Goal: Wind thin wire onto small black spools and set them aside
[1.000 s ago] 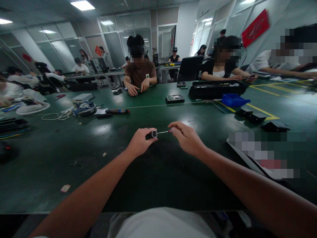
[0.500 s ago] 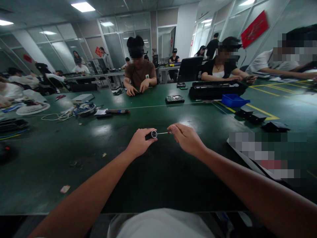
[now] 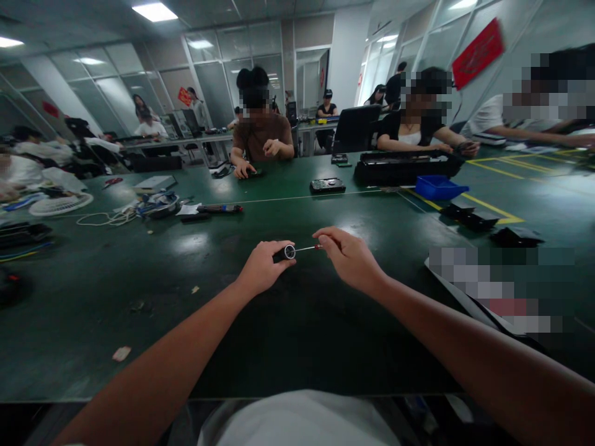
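My left hand (image 3: 263, 267) is wrapped round a small dark cylindrical part (image 3: 283, 253), whose round, light-rimmed end faces right. A thin screwdriver (image 3: 305, 248) reaches from that end toward my right hand (image 3: 346, 255). Its metal shaft is level, with the tip at the part's rim or inside it; I cannot tell which. The red end of the screwdriver sits at the fingertips of my right hand, which are pinched round it. Both hands are held over the middle of the green table (image 3: 279, 347).
Across the table, a person in a brown shirt (image 3: 263, 133) works. Beyond my hands lie an open drive (image 3: 328, 185), a long black unit (image 3: 404, 168) and a blue bin (image 3: 439, 187). Black parts (image 3: 515, 236) are at right, cables (image 3: 158, 204) and a pen-like tool (image 3: 220, 209) at left.
My right hand's fingers have shifted slightly upward, tilting the screwdriver a little. My left hand stays in place. The person opposite has raised one hand off the table.
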Demonstrator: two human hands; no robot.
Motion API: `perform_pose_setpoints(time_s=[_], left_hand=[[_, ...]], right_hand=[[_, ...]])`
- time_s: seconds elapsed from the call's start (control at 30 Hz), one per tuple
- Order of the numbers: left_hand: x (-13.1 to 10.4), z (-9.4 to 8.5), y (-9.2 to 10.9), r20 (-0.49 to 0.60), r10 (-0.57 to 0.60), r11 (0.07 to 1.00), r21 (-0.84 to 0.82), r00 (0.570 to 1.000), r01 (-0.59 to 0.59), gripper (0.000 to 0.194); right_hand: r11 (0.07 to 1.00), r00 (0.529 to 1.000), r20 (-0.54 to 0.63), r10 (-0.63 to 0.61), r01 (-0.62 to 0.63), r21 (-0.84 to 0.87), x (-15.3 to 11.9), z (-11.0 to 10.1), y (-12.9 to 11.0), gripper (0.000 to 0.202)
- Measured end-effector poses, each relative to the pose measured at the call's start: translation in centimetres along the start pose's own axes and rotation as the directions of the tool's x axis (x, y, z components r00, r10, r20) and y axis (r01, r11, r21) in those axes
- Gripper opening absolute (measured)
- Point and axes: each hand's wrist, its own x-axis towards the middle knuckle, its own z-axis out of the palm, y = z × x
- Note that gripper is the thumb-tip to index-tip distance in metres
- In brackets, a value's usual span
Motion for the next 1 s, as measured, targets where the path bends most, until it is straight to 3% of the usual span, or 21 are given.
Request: perform_pose_setpoints(time_s=[0.13, 0.27, 0.37, 0.57, 0.63, 0.7, 0.8, 0.87, 1.0], left_hand=[[0.0, 0.0, 0.0, -0.004, 0.000, 1.000, 0.002, 1.000, 0.000, 0.035], [0.0, -0.1, 0.0, 0.004, -0.006, 1.000, 0.017, 1.000, 0.006, 0.034], [0.0, 0.0, 0.1, 0.024, -0.010, 0.999, 0.031, 1.000, 0.010, 0.035], [-0.1, -0.1, 0.4, 0.031, -0.043, 0.998, 0.037, 0.999, 0.042, 0.034], [-0.1, -0.2, 0.6, 0.027, -0.023, 0.999, 0.023, 0.999, 0.023, 0.035], [-0.1, -0.4, 0.6, 0.038, 0.041, 0.999, 0.032, 0.998, -0.042, 0.035], [0.0, -0.6, 0.4, 0.061, 0.108, 0.990, 0.084, 0.992, -0.113, 0.035], [0.1, -0.5, 0.1, 0.072, 0.104, 0.989, 0.101, 0.992, -0.111, 0.034], [0.1, -0.4, 0.0, 0.080, 0.081, 0.991, 0.102, 0.994, -0.089, 0.035]], right_hand=[[0.999, 0.999, -0.002, -0.051, 0.051, 0.015, -0.2, -0.1, -0.4, 0.025], [1.000, 0.998, 0.054, -0.014, 0.014, 0.003, -0.2, -0.3, -0.5, 0.029], [1.000, 0.999, 0.029, -0.013, 0.013, 0.017, -0.2, -0.2, -0.3, 0.023], [0.977, 0.999, -0.043, 0.030, -0.020, 0.210, -0.1, 0.4, 0.3, 0.019], [0.934, 0.993, -0.043, 0.113, -0.092, 0.346, 0.3, 0.6, 0.7, 0.020], [0.806, 0.968, -0.032, 0.248, -0.188, 0.562, 0.8, 0.8, 1.3, 0.023], [0.610, 0.921, 0.140, 0.365, -0.350, 0.711, 1.3, 1.1, 2.3, 0.025], [0.578, 0.908, 0.119, 0.401, -0.352, 0.736, 1.4, 1.3, 2.8, 0.024], [0.629, 0.920, 0.028, 0.390, -0.288, 0.722, 1.1, 1.6, 2.6, 0.027]])
